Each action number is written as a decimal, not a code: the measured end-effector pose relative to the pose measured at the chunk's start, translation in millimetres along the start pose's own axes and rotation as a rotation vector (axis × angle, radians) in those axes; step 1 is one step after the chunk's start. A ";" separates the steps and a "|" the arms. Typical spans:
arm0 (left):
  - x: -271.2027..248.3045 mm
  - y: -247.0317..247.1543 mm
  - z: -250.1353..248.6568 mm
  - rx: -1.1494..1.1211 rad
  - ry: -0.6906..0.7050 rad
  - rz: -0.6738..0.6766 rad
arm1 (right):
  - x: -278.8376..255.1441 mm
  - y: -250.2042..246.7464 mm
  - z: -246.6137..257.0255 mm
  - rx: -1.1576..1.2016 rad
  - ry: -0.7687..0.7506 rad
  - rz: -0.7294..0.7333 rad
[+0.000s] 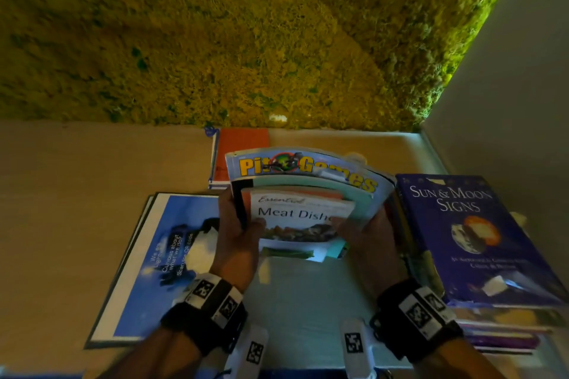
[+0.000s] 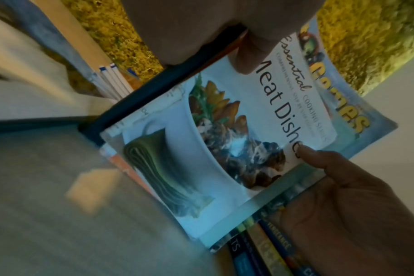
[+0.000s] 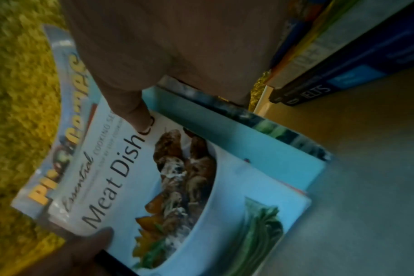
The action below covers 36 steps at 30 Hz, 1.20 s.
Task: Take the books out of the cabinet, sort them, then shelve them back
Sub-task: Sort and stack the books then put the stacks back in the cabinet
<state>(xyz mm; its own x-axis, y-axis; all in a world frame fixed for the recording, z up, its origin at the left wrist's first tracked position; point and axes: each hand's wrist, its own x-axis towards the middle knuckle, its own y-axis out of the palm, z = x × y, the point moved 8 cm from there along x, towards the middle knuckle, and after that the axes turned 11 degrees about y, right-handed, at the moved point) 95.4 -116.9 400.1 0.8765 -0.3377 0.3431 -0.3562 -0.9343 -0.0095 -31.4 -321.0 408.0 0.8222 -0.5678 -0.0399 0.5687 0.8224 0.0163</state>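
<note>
A bundle of books stands on its lower edge on the pale table (image 1: 304,301), held between both hands. The front one is the white cookbook "Essential Meat Dishes" (image 1: 300,218) (image 2: 201,149) (image 3: 177,186). Behind it are a teal book (image 1: 354,198) and a thin blue book with yellow "Games" lettering (image 1: 308,168), which bends at the top. My left hand (image 1: 237,234) (image 2: 201,28) grips the left edge, thumb on the cookbook's cover. My right hand (image 1: 366,234) (image 3: 165,46) grips the right edge, thumb on the cover too.
A stack of books topped by the dark blue "Sun & Moon Signs" (image 1: 471,234) lies close on the right. A flat blue printed board (image 1: 154,255) lies on the left, an orange notebook (image 1: 243,144) behind. A moss wall (image 1: 246,40) rises at the back, a white wall (image 1: 508,86) on the right.
</note>
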 end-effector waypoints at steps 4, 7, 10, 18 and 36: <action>-19.4 0.6 14.9 0.010 -0.058 -0.001 | -0.7 3.0 -31.8 -0.069 0.095 0.012; -30.3 0.3 42.0 0.044 -0.182 0.034 | 0.9 3.8 -57.0 -0.007 0.184 0.029; -29.5 4.5 46.1 0.107 -0.215 0.085 | 6.3 3.7 -64.5 0.043 0.239 0.003; -41.5 -12.8 44.4 0.166 -0.235 0.152 | -40.7 1.9 -69.6 0.001 0.327 -0.188; -365.3 -78.9 26.7 0.140 -0.484 0.200 | -319.3 -14.8 -188.2 -0.095 0.513 0.056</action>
<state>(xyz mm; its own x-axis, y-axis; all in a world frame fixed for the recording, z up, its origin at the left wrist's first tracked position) -188.1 77.1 250.5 0.8569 -0.4932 -0.1501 -0.5137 -0.8417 -0.1665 -306.8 -145.1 232.5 0.7203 -0.4518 -0.5263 0.5003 0.8640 -0.0569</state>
